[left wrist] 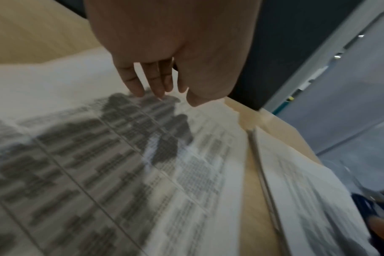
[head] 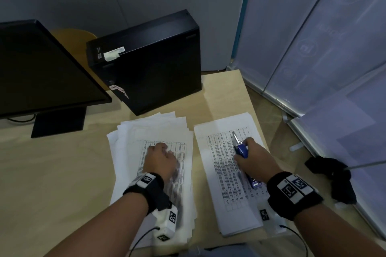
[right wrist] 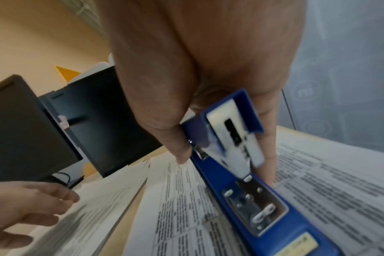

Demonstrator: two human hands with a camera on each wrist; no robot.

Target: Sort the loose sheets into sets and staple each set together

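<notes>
With our right hand (head: 251,159) gripping the blue stapler (head: 243,152) on the neat set (head: 221,175), our left hand's relaxed fingers (left wrist: 152,81) should lift only the top sheet of the loose pile (head: 150,131) left of that set.

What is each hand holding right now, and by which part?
The right hand holds the blue stapler, its grip round the hinged rear end. The left hand holds nothing; its fingertips rest on the left stack of sheets.
</notes>
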